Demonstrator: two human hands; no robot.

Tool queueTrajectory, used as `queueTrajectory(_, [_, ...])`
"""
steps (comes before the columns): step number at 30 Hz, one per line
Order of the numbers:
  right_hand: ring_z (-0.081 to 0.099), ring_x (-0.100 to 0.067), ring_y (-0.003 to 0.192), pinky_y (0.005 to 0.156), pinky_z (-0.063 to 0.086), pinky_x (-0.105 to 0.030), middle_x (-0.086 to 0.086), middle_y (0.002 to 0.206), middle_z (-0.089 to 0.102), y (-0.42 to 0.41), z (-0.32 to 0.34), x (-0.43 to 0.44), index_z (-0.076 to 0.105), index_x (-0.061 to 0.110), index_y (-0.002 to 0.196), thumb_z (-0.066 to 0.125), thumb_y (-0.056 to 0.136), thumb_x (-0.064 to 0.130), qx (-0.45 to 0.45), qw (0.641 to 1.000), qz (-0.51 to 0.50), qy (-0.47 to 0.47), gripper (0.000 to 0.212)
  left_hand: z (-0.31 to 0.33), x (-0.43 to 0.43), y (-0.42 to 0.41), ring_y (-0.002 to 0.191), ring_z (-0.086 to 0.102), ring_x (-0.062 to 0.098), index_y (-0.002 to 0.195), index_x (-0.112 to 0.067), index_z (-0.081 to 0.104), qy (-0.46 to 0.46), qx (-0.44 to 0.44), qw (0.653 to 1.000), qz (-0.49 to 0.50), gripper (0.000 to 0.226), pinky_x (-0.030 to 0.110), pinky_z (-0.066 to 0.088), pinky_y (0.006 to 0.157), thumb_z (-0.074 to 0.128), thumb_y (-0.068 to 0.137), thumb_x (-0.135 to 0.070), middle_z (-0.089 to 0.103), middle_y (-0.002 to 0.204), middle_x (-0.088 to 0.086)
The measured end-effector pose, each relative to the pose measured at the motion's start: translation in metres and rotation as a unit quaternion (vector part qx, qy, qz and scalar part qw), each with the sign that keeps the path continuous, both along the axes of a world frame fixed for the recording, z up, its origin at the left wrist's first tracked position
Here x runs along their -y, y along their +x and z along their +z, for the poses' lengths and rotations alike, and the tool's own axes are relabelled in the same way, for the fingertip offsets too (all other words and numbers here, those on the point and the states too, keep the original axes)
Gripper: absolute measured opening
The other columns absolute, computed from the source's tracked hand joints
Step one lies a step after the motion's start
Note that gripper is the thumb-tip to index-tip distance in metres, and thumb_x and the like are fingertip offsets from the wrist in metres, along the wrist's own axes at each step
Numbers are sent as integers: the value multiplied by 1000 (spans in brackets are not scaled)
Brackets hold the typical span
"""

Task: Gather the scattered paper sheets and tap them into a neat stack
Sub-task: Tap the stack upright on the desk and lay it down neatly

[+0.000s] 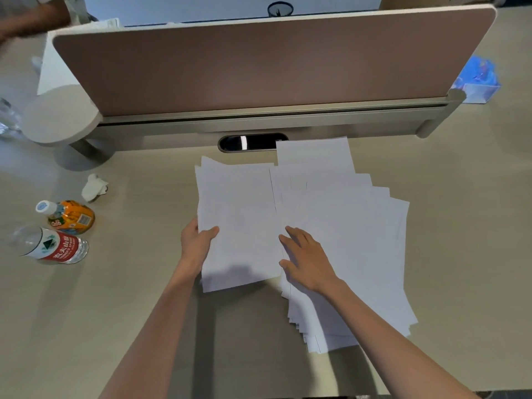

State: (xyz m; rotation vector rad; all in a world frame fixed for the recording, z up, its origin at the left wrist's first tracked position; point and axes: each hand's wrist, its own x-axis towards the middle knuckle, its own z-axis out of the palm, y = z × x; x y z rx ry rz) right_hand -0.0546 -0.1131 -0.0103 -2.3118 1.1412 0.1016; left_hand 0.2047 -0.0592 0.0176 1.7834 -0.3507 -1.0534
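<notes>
- Paper sheets lie mid-desk in two lots: a fairly square bundle [239,220] on the left, and a fanned pile [345,240] on the right that overlaps the bundle's right edge.
- Left hand [198,240] grips the bundle's left edge, thumb on top and fingers hidden beneath.
- Right hand [305,257] rests flat on the fanned pile, fingers straight and spread, holding nothing.
- Risk: the fan is loose, so a one-sided push would likely shear it wider rather than close it.
- Risk: the far sheet [313,152] pokes out toward the cable slot [252,142] — it could be left behind or snag there.
- Risk: lifting the bundle by one edge may let the lower sheets droop and slip.
- Room: bare desk [144,283] near and to the right; the divider panel [259,67] closes the far side.
- The orange bottle [70,217], water bottle [54,246] and crumpled tissue [94,187] lie well apart on the left.
</notes>
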Motion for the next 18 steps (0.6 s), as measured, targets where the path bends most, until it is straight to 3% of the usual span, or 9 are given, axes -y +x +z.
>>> queueTrajectory(3, [15,-20,147,116,17,-35,1,160,21,2,9,5,38,23,146,33,85,49,9,999,-18,40,67,21,-7,10,93,71,26,94,-26,70,-26,90,996,-10,26,51,57,84,64,76,-8,74,98,-1])
queueTrajectory(6, [25,-19,143,114,24,-36,0,155,31,10,21,12,44,23,142,42,89,51,57,990,-82,99,61,51,-13,20,98,70,29,102,-24,69,-90,52,995,-6,28,50,55,86,66,81,-7,73,107,4])
queueTrajectory(8, [37,-16,138,109,33,-31,2,150,38,18,36,16,43,19,142,57,92,46,174,943,-201,203,58,70,-16,21,103,69,30,112,-18,66,-117,28,993,-19,30,45,54,88,66,85,-4,72,114,6])
queueTrajectory(10, [52,-12,125,97,39,-24,3,141,50,25,56,22,47,18,138,63,89,44,304,843,-295,331,58,84,-19,18,102,69,29,113,-17,64,-131,21,991,-33,29,43,55,86,64,89,-1,72,114,5])
queueTrajectory(12, [64,-15,111,92,48,-27,-3,127,64,23,70,31,56,14,128,64,88,45,379,761,-320,418,52,92,-19,6,96,72,23,110,-20,65,-133,15,990,-51,28,37,58,80,64,89,-2,74,108,-1])
queueTrajectory(13, [66,-19,109,92,51,-31,-5,121,68,19,74,34,60,10,123,65,88,44,402,737,-311,445,49,93,-18,-2,91,73,19,108,-22,65,-127,11,990,-53,29,34,59,78,65,88,-1,75,103,-4])
queueTrajectory(15, [69,-21,104,87,55,-31,-7,112,72,8,83,37,65,5,115,65,90,32,414,721,-308,464,36,84,-14,-20,85,73,16,105,-22,66,-108,1,993,-52,30,32,59,76,67,86,1,76,96,-6])
queueTrajectory(18, [72,-15,94,71,56,-19,-3,105,74,-16,77,36,68,8,106,67,89,12,396,724,-378,419,17,60,-9,-56,85,73,16,106,-20,66,-84,-16,994,-71,31,33,57,75,68,84,2,76,97,-4])
